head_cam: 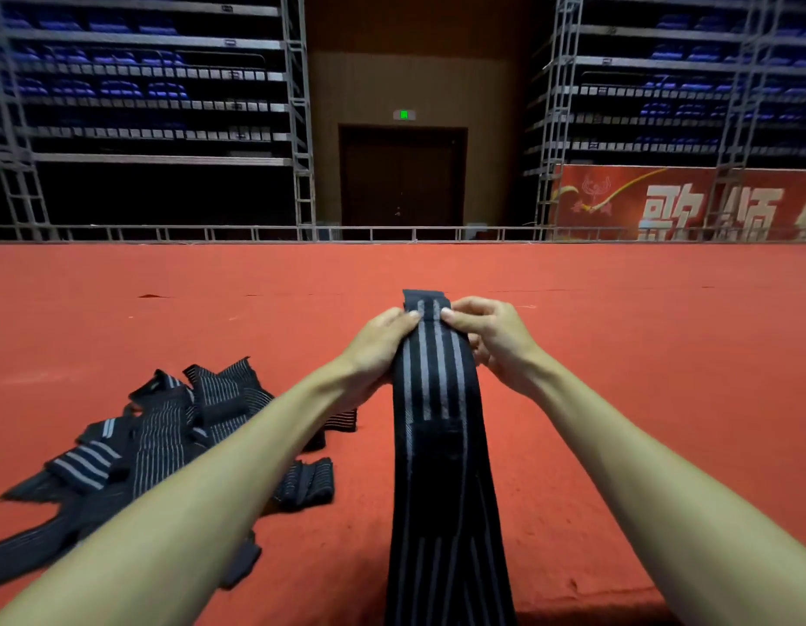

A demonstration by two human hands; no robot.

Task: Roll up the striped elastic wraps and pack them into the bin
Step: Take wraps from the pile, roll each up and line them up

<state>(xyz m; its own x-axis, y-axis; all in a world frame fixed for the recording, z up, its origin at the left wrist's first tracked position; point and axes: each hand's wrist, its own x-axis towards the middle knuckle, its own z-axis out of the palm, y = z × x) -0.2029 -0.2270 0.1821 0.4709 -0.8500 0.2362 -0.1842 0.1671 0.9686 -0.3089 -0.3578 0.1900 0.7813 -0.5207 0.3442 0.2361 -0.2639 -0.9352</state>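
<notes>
Both hands pinch the far end of a long striped elastic wrap [437, 399]: left hand [378, 341] and right hand [491, 336] with fingers curled round its edges; a heap of loose wraps [166, 426] lies left of it on the red carpet [663, 354]

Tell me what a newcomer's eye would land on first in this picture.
First comes the long black striped wrap running up the middle, its far end pinched by the left hand and the right hand. Next is the loose pile of wraps at lower left on the red carpet. Far back on the right stands a red banner with white characters.
</notes>
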